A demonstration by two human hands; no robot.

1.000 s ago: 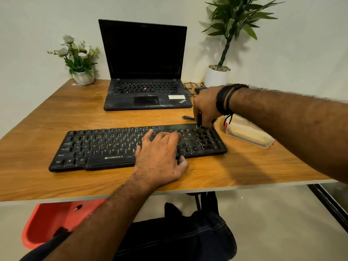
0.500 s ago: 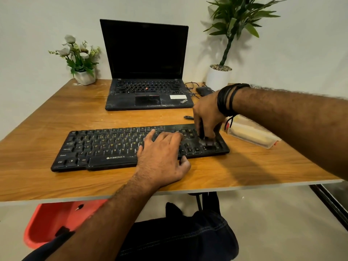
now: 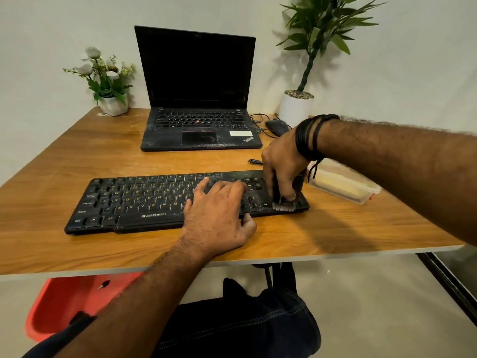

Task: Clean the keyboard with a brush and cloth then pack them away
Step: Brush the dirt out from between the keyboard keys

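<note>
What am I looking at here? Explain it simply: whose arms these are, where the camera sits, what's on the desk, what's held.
No machine here: a person wears a camera on the head, looking down at their own arms. The left hand rests flat on the black keyboard, steadying it. The right hand holds a small brush in its grip, bristles on the keyboard's right end. On the wooden desk also stand an open laptop, a mouse, two potted plants and a clear plastic box.
</note>
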